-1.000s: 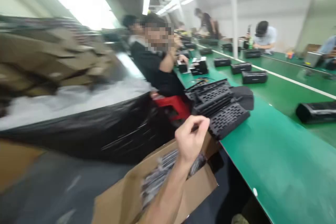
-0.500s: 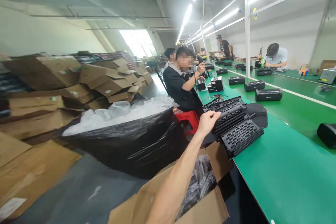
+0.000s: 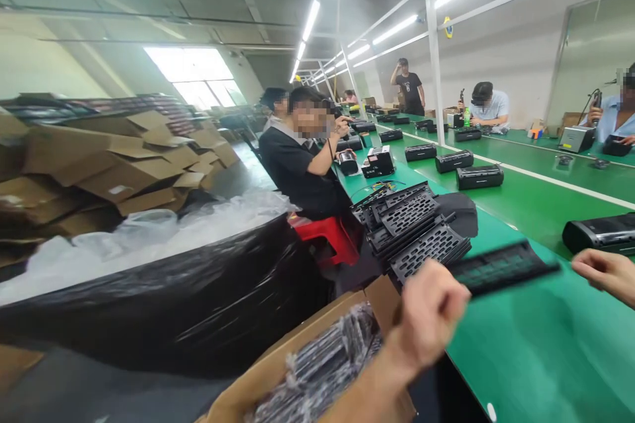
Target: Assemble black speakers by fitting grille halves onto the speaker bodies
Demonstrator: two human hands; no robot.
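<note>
In the head view, the left hand (image 3: 429,314) seems clamped on the near end of a black perforated plastic panel (image 3: 503,268) held above the green desk (image 3: 540,350). The right hand (image 3: 606,274), apart from it, holds nothing, fingers loosely curled. More panels (image 3: 407,228) lie piled on the desk, while plastic-wrapped panels (image 3: 317,367) remain in a cardboard box (image 3: 381,301) beside its edge.

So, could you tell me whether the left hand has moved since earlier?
Yes, the left hand has moved off the black panel stack, down and rightward, toward the green bench.
</note>
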